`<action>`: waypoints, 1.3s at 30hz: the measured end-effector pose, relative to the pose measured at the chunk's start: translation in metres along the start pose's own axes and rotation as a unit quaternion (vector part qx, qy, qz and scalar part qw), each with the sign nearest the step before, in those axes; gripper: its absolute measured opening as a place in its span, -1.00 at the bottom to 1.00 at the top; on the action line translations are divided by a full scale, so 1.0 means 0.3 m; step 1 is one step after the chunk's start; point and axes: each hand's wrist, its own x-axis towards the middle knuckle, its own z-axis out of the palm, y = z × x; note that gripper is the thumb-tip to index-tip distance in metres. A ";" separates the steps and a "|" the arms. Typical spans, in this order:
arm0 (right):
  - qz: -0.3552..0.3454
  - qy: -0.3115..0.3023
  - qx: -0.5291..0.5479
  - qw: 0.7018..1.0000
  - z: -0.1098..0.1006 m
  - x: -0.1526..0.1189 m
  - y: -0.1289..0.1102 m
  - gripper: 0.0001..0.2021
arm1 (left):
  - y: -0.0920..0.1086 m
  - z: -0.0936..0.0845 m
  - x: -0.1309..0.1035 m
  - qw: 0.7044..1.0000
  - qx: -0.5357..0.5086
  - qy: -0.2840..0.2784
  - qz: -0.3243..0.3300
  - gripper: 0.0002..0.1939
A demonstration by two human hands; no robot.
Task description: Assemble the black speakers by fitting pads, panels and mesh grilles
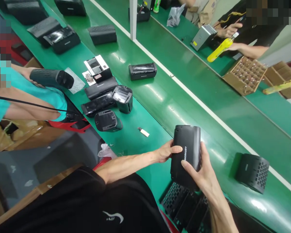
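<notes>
Both hands hold a black speaker casing (186,152) upright above the green desk (160,97): the left hand (165,151) grips its left edge, the right hand (200,171) wraps its lower right side. Black grille panels (181,204) lie just below, and another grille-faced speaker (253,172) rests nearby to the right.

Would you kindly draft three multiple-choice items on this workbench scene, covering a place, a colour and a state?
1. Where is the perforated black grille-faced unit?
A. right of the held case
B. in a cardboard box
C. on the floor

2. What colour is the conveyor belt surface?
A. grey
B. green
C. blue

3. How is the smooth black plastic speaker case held?
A. lying untouched
B. by one hand
C. by both hands

Answers: 1 A, it sits on the belt to the right. 2 B, plainly green. 3 C, left hand and right hand each have a grip.
</notes>
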 end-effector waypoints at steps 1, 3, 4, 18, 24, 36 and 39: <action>0.004 0.019 0.029 0.999 0.015 -0.027 0.011 0.15 | 0.013 0.003 -0.001 1.000 0.001 0.021 0.010 -0.06; -0.003 0.084 0.087 0.993 0.073 -0.090 0.032 0.14 | 0.041 0.008 -0.003 0.998 0.006 0.056 0.028 -0.06; -0.011 0.125 0.109 0.986 0.114 -0.118 0.039 0.16 | 0.053 0.010 -0.005 0.997 0.009 0.066 0.036 -0.06; 0.010 0.219 0.279 0.935 0.203 -0.202 0.181 -0.05 | 0.338 -0.072 0.009 0.971 0.238 -0.023 0.015 0.13; -0.015 0.158 0.288 0.944 0.127 -0.232 0.185 -0.02 | 0.507 -0.043 -0.009 0.890 0.412 -0.196 -0.002 0.07; -0.009 0.157 0.343 0.926 0.153 -0.218 0.106 -0.02 | 0.467 -0.026 -0.073 0.891 0.430 -0.137 0.047 0.00; -0.014 0.166 0.331 0.929 0.145 -0.222 0.109 0.05 | 0.466 -0.016 -0.073 0.896 0.419 -0.138 0.048 0.00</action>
